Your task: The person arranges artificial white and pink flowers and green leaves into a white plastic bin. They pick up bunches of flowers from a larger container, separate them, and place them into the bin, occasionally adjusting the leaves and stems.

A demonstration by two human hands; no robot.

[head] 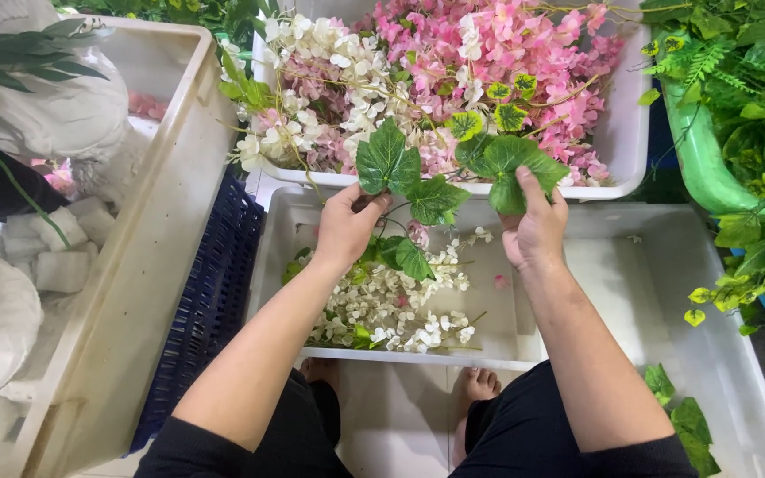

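Here my left hand (344, 232) pinches the stem end of a green artificial leaf sprig (436, 177); my right hand (535, 232) grips its far leaves. Sprig's long axis runs hand to hand, above the white plastic tray's (613, 265) far edge

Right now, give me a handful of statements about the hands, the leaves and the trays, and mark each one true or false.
1. Both hands hold a sprig of green leaves. True: the left hand and right hand each grip it.
2. The tray under the hands holds red roses. False: it holds white blossoms.
3. The farther tray holds pink and white flowers. True.
4. The crate at the left is green. False: it is dark blue.
5. The person wears shoes. False: bare feet show.
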